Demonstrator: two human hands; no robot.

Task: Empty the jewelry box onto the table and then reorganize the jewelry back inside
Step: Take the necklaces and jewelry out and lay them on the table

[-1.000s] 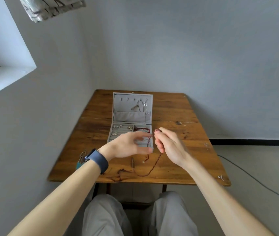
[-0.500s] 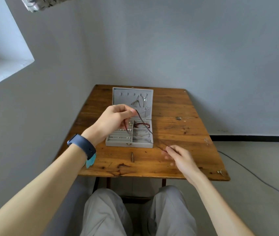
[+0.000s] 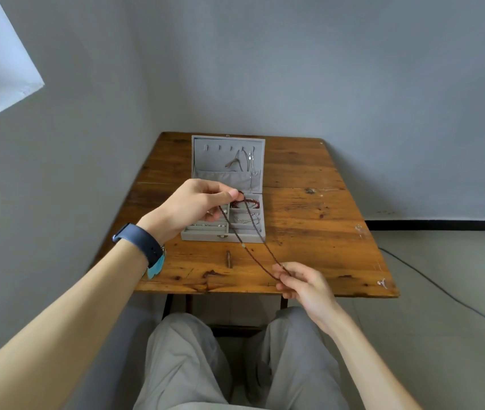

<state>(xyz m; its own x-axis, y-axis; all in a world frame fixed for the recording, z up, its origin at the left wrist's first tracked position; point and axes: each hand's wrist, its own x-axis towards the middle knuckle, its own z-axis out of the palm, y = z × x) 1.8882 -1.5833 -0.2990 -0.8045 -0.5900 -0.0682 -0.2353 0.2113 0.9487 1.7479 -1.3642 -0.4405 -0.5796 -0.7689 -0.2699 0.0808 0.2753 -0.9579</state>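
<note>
At centre frame, on the wooden table, the grey jewelry box stands with its lid upright. Silver chains hang from hooks inside the lid. A red bracelet lies in the upper right compartment; small earrings sit in the left rows.

Your left hand hovers over the box's left half, hiding part of it, thumb and forefinger pinched on one end of a dark beaded necklace. Your right hand, lower right near the table's front edge, pinches the other end with curled fingers. The strand runs taut between them, crossing the box's right compartments.

A small brown piece lies just below the box. A cable trails over the floor at right.
</note>
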